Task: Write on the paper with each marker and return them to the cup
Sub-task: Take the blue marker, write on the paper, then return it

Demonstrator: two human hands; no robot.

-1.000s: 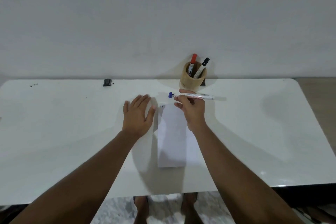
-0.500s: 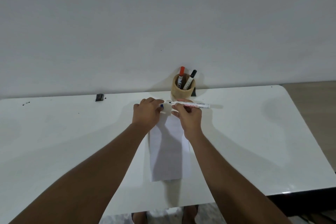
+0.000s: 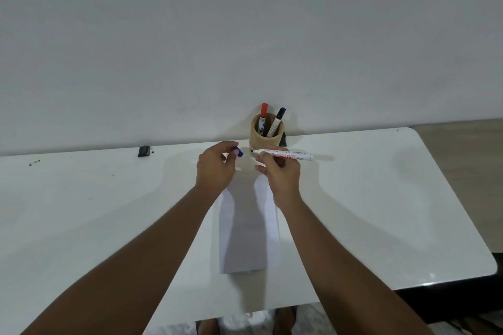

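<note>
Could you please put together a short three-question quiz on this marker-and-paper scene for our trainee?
1. True or false: the blue cap is off the marker.
2. Which hand holds the cap: A left hand, B right hand?
3. How many markers stand in the wooden cup?

Key: 1 true. 2 A. 3 two, the red-capped marker and the black-capped marker.

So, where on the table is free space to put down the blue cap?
Bare table stretches right of the paper to the far edge, and left of it up to the small black object. It is crowded near the wooden cup, where the left hand holds the blue cap and the right hand the marker.
</note>
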